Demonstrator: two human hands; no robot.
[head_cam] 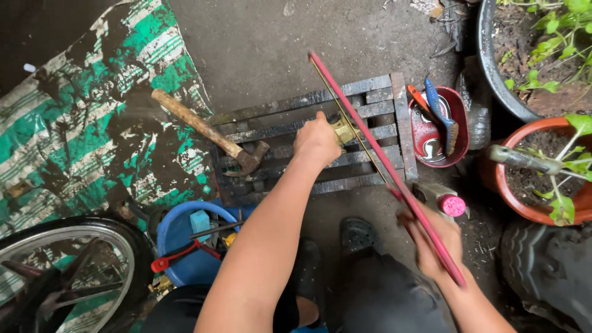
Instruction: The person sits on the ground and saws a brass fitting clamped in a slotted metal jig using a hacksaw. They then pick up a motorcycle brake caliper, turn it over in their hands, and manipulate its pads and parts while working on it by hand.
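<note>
A long, thin red-framed hacksaw [388,169] runs diagonally from upper left to lower right, its far tip near the top of a dark, sooty slatted wooden pallet [364,114] lying flat on the concrete floor. Its slim, brass-coloured blade sits just beside the red frame on the left. The near end of the saw is blurred. A small, pale yellow brass-coloured metal piece [343,131] rests on the slats, touching the blade; its exact shape is hard to tell, as it is partly covered.
</note>
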